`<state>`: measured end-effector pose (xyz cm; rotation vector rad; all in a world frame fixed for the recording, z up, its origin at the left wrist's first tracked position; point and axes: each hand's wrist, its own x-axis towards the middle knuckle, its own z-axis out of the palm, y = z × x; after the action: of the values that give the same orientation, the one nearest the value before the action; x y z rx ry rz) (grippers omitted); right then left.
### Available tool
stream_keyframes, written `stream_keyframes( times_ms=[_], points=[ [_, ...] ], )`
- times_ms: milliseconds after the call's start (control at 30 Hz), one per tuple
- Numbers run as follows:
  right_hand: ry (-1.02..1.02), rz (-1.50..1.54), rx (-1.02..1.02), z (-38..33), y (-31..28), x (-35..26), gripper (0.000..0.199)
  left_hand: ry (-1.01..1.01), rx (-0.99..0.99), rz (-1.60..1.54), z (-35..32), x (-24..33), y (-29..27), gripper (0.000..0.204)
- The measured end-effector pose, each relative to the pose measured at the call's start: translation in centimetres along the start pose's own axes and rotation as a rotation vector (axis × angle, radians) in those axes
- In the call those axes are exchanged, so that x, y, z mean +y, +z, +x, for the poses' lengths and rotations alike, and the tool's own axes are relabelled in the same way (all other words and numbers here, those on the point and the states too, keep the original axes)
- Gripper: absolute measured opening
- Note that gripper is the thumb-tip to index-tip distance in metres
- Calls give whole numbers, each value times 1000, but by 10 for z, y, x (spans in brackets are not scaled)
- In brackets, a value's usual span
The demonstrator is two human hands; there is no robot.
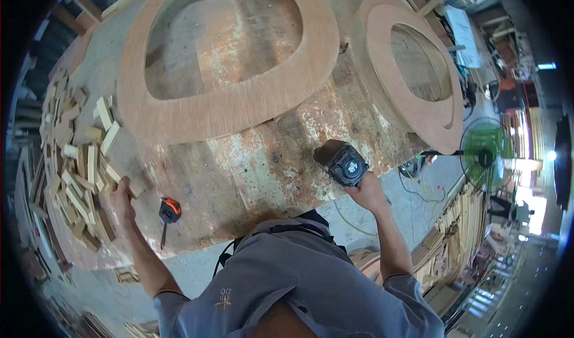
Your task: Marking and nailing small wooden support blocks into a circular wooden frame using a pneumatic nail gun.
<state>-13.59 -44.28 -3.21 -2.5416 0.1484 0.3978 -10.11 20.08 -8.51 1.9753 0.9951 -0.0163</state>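
Note:
My right hand (366, 190) grips a black handheld power tool (342, 161) that rests on the worn wooden worktable (251, 164), near its front edge. My left hand (121, 197) reaches to the left and closes on a small pale wooden block (117, 173) at the edge of a pile of several short wooden blocks (75, 158). A large oval plywood ring (230, 108) lies flat on the table beyond both hands.
A black and orange tape measure (170, 210) lies by the table's front edge. A stack of round plywood rings (418, 105) sits at the right. A green standing fan (485, 156) and stacked timber offcuts (457, 224) are on the floor to the right.

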Motion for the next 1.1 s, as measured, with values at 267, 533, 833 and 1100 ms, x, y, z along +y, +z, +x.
stream_keyframes(
  times_ms=[267,533,833,1100],
  points=[
    [-230,-89,-262,17,-13,10,37,406,-210,-432,-187,62,231,37],
    [-331,38,-325,28,-22,18,41,238,-386,-619,-185,106,308,29],
    [-312,-65,-351,25,-25,9,24,230,-476,-991,-169,116,326,29],
    [-257,-149,-264,42,-56,-10,29,264,-461,-978,-160,117,330,19]
  ],
)
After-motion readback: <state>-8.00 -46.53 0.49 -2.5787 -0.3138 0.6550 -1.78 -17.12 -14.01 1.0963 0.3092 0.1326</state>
